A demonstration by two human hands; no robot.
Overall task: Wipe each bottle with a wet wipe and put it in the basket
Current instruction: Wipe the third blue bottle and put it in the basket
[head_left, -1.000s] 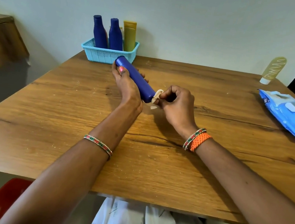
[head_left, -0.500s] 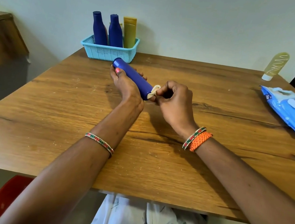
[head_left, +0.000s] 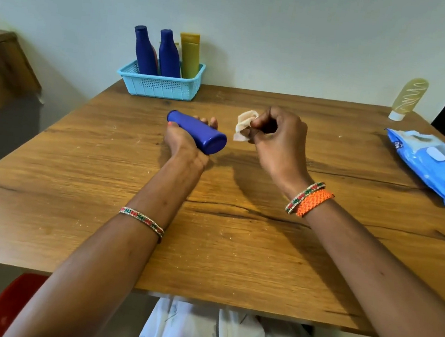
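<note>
- Dark blue bottle (head_left: pixel 196 132) lies tilted in the left hand (head_left: pixel 184 142), fingers curled round its body, flat base toward the camera, held over the tabletop's middle, nearer the far edge.
- Right hand (head_left: pixel 274 135) pinches a crumpled wet wipe (head_left: pixel 244 125) between thumb and fingers, just right of the bottle's base, apart from it.
- Light blue basket (head_left: pixel 158 85) sits at the far-left corner of the wooden table (head_left: pixel 102 181), holding two upright dark blue bottles (head_left: pixel 157 52) and a yellow-green bottle (head_left: pixel 189 56) side by side.
- Pale yellow tube (head_left: pixel 408 98) stands on its white cap at the far-right corner.
- Blue wet-wipe pack (head_left: pixel 437 166) lies flat at the right edge.
- Beaded bangle on each wrist, plus orange braided band (head_left: pixel 314 202) on the right.
- Red stool (head_left: pixel 12 305) shows below the near-left edge.
</note>
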